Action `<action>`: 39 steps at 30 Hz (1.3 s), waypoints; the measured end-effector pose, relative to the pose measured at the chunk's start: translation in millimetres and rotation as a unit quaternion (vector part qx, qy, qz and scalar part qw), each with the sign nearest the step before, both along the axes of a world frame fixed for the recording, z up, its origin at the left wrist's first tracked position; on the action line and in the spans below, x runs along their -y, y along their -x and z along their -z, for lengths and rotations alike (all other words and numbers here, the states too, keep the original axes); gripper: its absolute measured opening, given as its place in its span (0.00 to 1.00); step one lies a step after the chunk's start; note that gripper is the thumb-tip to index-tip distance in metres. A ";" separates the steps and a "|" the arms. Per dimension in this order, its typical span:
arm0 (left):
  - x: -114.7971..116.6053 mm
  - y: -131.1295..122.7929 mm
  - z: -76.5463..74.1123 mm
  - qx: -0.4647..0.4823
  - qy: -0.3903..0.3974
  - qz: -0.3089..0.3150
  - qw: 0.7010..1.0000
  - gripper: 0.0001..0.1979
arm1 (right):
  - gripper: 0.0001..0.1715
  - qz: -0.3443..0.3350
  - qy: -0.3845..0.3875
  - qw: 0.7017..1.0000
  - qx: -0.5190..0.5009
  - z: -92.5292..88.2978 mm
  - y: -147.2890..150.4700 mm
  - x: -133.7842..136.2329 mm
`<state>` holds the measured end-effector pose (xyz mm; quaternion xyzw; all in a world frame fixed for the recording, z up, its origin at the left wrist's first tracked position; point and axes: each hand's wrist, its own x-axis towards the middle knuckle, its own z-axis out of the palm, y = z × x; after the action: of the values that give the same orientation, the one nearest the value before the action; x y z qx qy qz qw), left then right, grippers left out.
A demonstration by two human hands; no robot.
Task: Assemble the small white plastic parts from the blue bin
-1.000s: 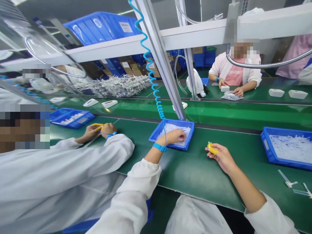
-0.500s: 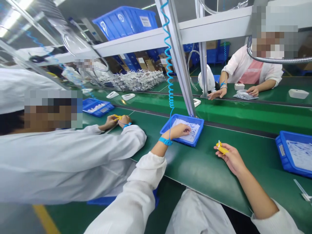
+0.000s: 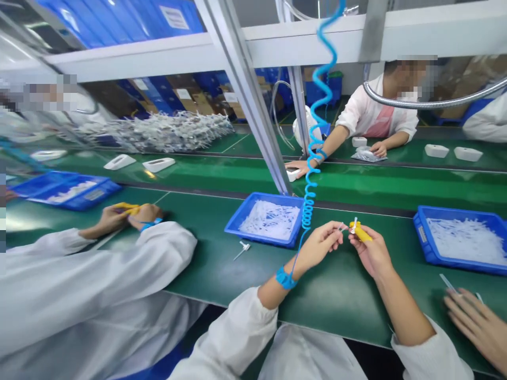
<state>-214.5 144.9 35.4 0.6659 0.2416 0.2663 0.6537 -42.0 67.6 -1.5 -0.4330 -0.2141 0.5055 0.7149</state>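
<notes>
My left hand [image 3: 320, 244], with a blue wrist strap and coiled cord, pinches a small whitish strip [image 3: 341, 228]. Close to its right, my right hand [image 3: 372, 250] grips a yellow piece [image 3: 361, 233] that has a small white part [image 3: 355, 226] at its tip. The fingertips of both hands almost meet above the green work surface [image 3: 336, 301]. Behind my left hand stands a blue tray [image 3: 233, 224] of thin white strips. A small white part with a thin stem [image 3: 243, 248] lies in front of that tray.
Another blue tray [image 3: 430, 253] of white pieces is at the right, near a co-worker's blurred hand [image 3: 473, 322]. A co-worker's sleeve [image 3: 158, 253] fills the left. Across the belt, a person [image 3: 380, 113] reaches toward a white housing [image 3: 292, 174]. A metal post [image 3: 253, 100] rises behind the tray.
My left hand has left the blue tray and come beside my right hand, now with a strip. The view has shifted right. A co-worker's hand has appeared at lower right; the person opposite touches a housing.
</notes>
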 end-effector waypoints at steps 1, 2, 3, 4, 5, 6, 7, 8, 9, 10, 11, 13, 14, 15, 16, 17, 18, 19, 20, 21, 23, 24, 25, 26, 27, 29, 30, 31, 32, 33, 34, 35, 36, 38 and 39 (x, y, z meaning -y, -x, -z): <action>0.0 -8.4 9.1 0.000 0.002 -0.019 1.000 0.23 | 0.25 0.010 0.001 1.000 -0.008 0.9 -2.1 -0.6; -1.4 -14.3 17.2 -0.002 0.004 -0.037 0.999 0.23 | 0.25 0.018 0.006 1.000 -0.017 1.9 -3.0 -1.3; -3.4 -18.0 24.3 -0.005 0.004 -0.052 0.999 0.24 | 0.26 0.022 0.012 0.999 -0.024 2.8 -2.9 -1.9; -5.4 -19.9 30.0 -0.006 0.003 -0.062 0.998 0.24 | 0.26 0.023 0.018 0.999 -0.029 3.6 -1.9 -2.4; -7.0 -20.3 34.5 -0.006 0.001 -0.068 0.998 0.25 | 0.26 0.020 0.024 0.999 -0.031 4.0 -0.3 -2.7; -7.9 -19.9 37.9 -0.008 -0.002 -0.071 0.997 0.25 | 0.27 0.013 0.028 0.999 -0.029 4.3 1.5 -2.8; -8.3 -19.0 40.5 -0.011 -0.005 -0.074 0.997 0.26 | 0.27 0.007 0.032 0.999 -0.025 4.3 3.3 -2.8; -8.2 -17.9 42.7 -0.016 -0.009 -0.077 0.997 0.26 | 0.27 0.001 0.036 0.999 -0.020 4.2 4.8 -2.6; -7.9 -16.9 44.6 -0.021 -0.011 -0.079 0.997 0.26 | 0.27 -0.002 0.040 0.999 -0.014 4.0 6.0 -2.4; -7.6 -16.2 46.4 -0.024 -0.009 -0.081 0.996 0.25 | 0.27 -0.002 0.044 0.999 -0.010 3.8 6.7 -2.1; -7.4 -15.7 48.5 -0.023 -0.002 -0.083 0.996 0.24 | 0.27 0.001 0.049 0.999 -0.005 3.6 7.0 -1.9; -7.4 -15.6 52.7 -0.011 0.029 -0.089 0.996 0.23 | 0.27 0.010 0.058 0.998 0.004 3.5 6.8 -1.6; -7.6 -15.7 54.6 -0.002 0.050 -0.094 0.994 0.23 | 0.27 0.013 0.062 0.998 0.008 3.6 6.4 -1.6; -7.9 -15.7 56.2 0.006 0.073 -0.099 0.992 0.22 | 0.27 0.014 0.066 0.998 0.012 3.9 6.0 -1.6; -8.3 -15.6 57.3 0.010 0.093 -0.103 0.990 0.22 | 0.27 0.013 0.068 0.997 0.014 4.4 5.6 -1.6; -8.6 -15.3 57.7 0.012 0.110 -0.103 0.988 0.21 | 0.27 0.011 0.070 0.997 0.015 4.9 5.4 -1.5; -8.8 -15.0 57.5 0.011 0.121 -0.099 0.988 0.20 | 0.27 0.009 0.072 0.997 0.016 5.5 5.3 -1.5; -9.0 -14.5 56.8 0.009 0.126 -0.091 0.988 0.19 | 0.27 0.007 0.074 0.997 0.017 6.1 5.3 -1.4; -9.2 -14.0 55.8 0.006 0.125 -0.081 0.989 0.18 | 0.26 0.004 0.077 0.997 0.019 6.5 5.4 -1.3; -9.4 -13.6 54.5 0.004 0.120 -0.072 0.990 0.17 | 0.26 0.000 0.080 0.997 0.022 6.8 5.6 -1.2; -9.7 -13.2 52.3 0.005 0.101 -0.061 0.993 0.17 | 0.25 -0.007 0.087 0.996 0.027 6.6 6.1 -1.0; -10.0 -13.2 51.5 0.006 0.091 -0.058 0.994 0.17 | 0.25 -0.009 0.089 0.996 0.028 6.1 6.4 -0.9; -10.2 -13.3 50.9 0.008 0.083 -0.058 0.995 0.17 | 0.25 -0.008 0.089 0.996 0.026 5.5 6.8 -0.8; -10.3 -13.3 50.6 0.009 0.076 -0.057 0.995 0.17 | 0.25 -0.007 0.088 0.996 0.025 4.7 7.2 -0.8; -10.3 -13.2 50.3 0.007 0.071 -0.056 0.996 0.17 | 0.25 -0.007 0.086 0.996 0.024 3.9 7.6 -0.7; -9.8 -12.9 49.8 0.000 0.057 -0.055 0.997 0.18 | 0.24 -0.008 0.085 0.996 0.026 2.7 8.4 -0.7; -9.3 -12.7 49.4 -0.006 0.046 -0.058 0.997 0.18 | 0.24 -0.008 0.086 0.996 0.028 2.3 8.7 -0.7; -8.6 -12.4 49.0 -0.011 0.032 -0.062 0.998 0.18 | 0.24 -0.009 0.087 0.996 0.031 2.1 9.0 -0.7; -7.9 -12.2 48.7 -0.016 0.016 -0.066 0.998 0.17 | 0.24 -0.009 0.088 0.995 0.034 2.1 9.1 -0.8; -7.2 -12.1 48.4 -0.020 0.002 -0.071 0.997 0.17 | 0.24 -0.010 0.089 0.995 0.038 2.1 9.2 -0.8; -6.6 -12.1 48.2 -0.022 -0.009 -0.075 0.997 0.17 | 0.24 -0.012 0.091 0.995 0.040 2.2 9.2 -0.8; -6.0 -12.2 48.1 -0.024 -0.016 -0.077 0.997 0.17 | 0.24 -0.014 0.091 0.995 0.042 2.2 9.2 -0.8; -5.6 -12.4 48.2 -0.025 -0.019 -0.076 0.997 0.17 | 0.24 -0.015 0.091 0.995 0.044 2.1 9.0 -0.8; -5.0 -12.8 48.4 -0.025 -0.024 -0.074 0.997 0.17 | 0.23 -0.016 0.091 0.995 0.044 1.6 8.8 -0.5; -4.9 -13.0 48.5 -0.024 -0.027 -0.073 0.997 0.17 | 0.23 -0.016 0.091 0.995 0.044 1.1 8.7 -0.2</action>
<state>-201.5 149.8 -13.0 0.6705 0.2977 0.3032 0.6081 -50.6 67.9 -2.6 -0.5150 -0.2053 0.5147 0.6540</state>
